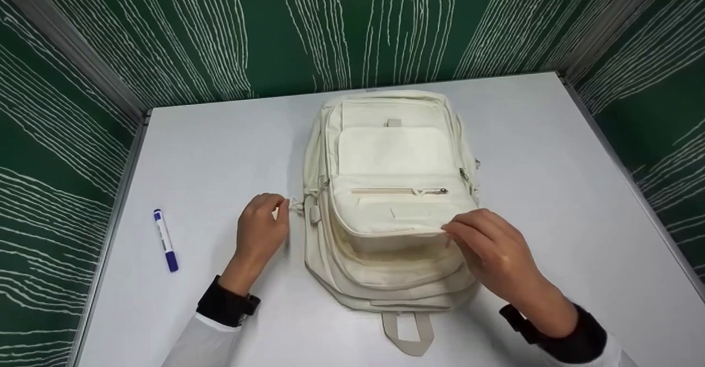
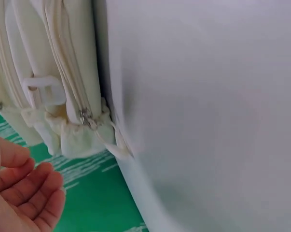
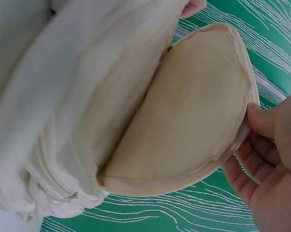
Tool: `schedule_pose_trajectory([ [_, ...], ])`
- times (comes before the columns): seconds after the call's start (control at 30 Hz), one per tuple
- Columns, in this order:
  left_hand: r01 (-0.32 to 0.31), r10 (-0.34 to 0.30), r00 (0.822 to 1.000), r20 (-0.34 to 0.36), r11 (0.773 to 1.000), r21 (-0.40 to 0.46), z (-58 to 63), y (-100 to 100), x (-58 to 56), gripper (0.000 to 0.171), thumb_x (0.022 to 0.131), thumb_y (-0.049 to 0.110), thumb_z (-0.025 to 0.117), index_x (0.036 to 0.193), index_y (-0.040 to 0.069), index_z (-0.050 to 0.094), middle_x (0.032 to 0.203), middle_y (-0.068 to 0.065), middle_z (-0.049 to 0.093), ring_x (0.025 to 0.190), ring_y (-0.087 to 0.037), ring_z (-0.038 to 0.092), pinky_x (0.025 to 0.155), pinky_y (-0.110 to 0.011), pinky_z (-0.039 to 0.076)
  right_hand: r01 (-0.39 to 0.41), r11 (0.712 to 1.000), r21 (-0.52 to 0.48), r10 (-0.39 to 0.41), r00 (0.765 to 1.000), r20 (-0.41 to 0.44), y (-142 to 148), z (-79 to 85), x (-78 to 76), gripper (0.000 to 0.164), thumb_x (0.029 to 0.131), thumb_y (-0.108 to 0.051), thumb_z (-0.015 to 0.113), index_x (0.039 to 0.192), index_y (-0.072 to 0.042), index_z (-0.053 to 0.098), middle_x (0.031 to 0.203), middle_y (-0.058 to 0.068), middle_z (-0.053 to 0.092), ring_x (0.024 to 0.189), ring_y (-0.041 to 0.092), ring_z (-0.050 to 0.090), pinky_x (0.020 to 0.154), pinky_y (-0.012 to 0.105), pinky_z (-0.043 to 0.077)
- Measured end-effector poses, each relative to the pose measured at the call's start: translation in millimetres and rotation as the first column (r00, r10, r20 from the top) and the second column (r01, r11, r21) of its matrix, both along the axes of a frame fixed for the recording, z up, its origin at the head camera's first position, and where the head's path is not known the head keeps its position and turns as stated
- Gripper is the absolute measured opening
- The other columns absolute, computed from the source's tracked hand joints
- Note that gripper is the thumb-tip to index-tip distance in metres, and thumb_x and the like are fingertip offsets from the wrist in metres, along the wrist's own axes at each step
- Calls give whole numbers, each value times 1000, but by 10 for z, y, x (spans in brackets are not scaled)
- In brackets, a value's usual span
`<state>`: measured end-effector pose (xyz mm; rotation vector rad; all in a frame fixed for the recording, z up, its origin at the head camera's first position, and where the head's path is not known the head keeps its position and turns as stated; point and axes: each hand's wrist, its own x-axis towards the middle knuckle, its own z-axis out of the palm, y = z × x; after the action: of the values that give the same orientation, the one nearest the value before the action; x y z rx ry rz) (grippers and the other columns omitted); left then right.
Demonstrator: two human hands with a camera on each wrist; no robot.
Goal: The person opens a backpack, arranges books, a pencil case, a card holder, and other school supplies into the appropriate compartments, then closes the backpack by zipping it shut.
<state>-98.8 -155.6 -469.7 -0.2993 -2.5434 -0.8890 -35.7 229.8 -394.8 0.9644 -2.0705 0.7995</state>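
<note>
A cream backpack (image 1: 394, 152) lies flat on the white table, its carry loop toward me. My right hand (image 1: 495, 251) pinches the zippered edge of its front panel, pulling it up from the bag. In the right wrist view, the thumb and fingers of the right hand (image 3: 275, 159) hold that rim, and the pale lining (image 3: 188, 106) shows inside the gaping compartment. Beside the bag's left edge hovers my left hand (image 1: 261, 226), close to a zipper pull (image 1: 296, 205). From the left wrist, the left hand (image 2: 27, 188) appears loosely curled, apart from the bag and holding nothing.
A white marker with purple ends (image 1: 166, 240) lies left of the bag on the white table (image 1: 220, 152). Green walls with white wavy lines (image 1: 352, 31) stand behind and at both sides. A small horizontal zipper (image 1: 399, 190) crosses the raised panel.
</note>
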Motion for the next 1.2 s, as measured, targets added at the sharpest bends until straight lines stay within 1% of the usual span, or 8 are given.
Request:
schedule_pose_trajectory([
  [0.27, -134, 135, 988, 75, 991, -26, -81, -364, 130, 9, 93, 0, 72, 95, -8, 76, 100, -23, 74, 95, -40, 70, 83, -51, 56, 17, 999, -44, -18, 999, -34, -9, 267, -176, 28, 108, -10, 57, 92, 4, 75, 85, 13, 69, 74, 29, 61, 68, 34, 48],
  [0.43, -250, 262, 952, 155, 964, -93, -82, -600, 198, 34, 97, 6, 68, 126, -14, 67, 137, -36, 59, 128, -52, 56, 107, -62, 44, 21, 999, -47, -22, 999, -24, 8, 362, -269, 30, 108, -12, 55, 92, 4, 74, 85, 14, 68, 75, 30, 61, 68, 36, 47],
  [0.53, -323, 366, 894, 258, 926, -194, -52, -765, 244, 57, 101, 15, 65, 146, -16, 48, 155, -42, 34, 143, -60, 35, 118, -67, 27, 20, 999, -48, -21, 1000, -22, 5, 397, -316, 30, 109, -13, 55, 92, 3, 75, 86, 14, 69, 75, 30, 61, 67, 36, 46],
  [0.73, -359, 483, 712, 509, 874, -327, 46, -1131, 319, 81, 106, 27, 53, 157, -19, 11, 161, -46, -2, 148, -67, 4, 119, -73, 12, 18, 999, -32, -19, 999, -40, -22, 451, -379, 30, 108, -15, 57, 91, 3, 74, 86, 15, 69, 74, 31, 62, 68, 36, 48],
  [0.83, -346, 496, 623, 605, 868, -356, 59, -1295, 349, 83, 107, 28, 49, 154, -23, 5, 159, -50, -4, 145, -70, 6, 116, -75, 19, 14, 999, -29, -16, 999, -44, -26, 478, -388, 23, 106, -9, 61, 91, 3, 74, 86, 15, 69, 75, 31, 62, 69, 36, 49],
  [0.93, -347, 511, 552, 659, 859, -377, 65, -1432, 386, 78, 107, 27, 47, 148, -30, 14, 147, -57, 20, 135, -71, 29, 104, -73, 38, 15, 1000, -16, -15, 999, -37, -28, 508, -394, 8, 92, 10, 71, 92, 3, 74, 87, 14, 69, 76, 31, 62, 70, 36, 49],
  [1.03, -350, 511, 513, 690, 858, -375, 82, -1530, 419, 61, 106, 25, 48, 128, -32, 44, 118, -50, 47, 110, -61, 50, 77, -61, 50, 24, 1000, -1, -24, 999, -34, -25, 537, -404, 31, 69, 25, 76, 92, 3, 74, 87, 14, 69, 76, 31, 62, 69, 36, 49],
  [1.2, -338, 490, 492, 720, 869, -361, 111, -1629, 434, 44, 105, 20, 52, 98, -22, 63, 88, -33, 57, 82, -43, 59, 57, -45, 48, 36, 999, 22, -35, 999, -33, -15, 565, -429, 36, 66, 27, 78, 92, 3, 74, 87, 14, 70, 76, 31, 61, 68, 35, 47],
])
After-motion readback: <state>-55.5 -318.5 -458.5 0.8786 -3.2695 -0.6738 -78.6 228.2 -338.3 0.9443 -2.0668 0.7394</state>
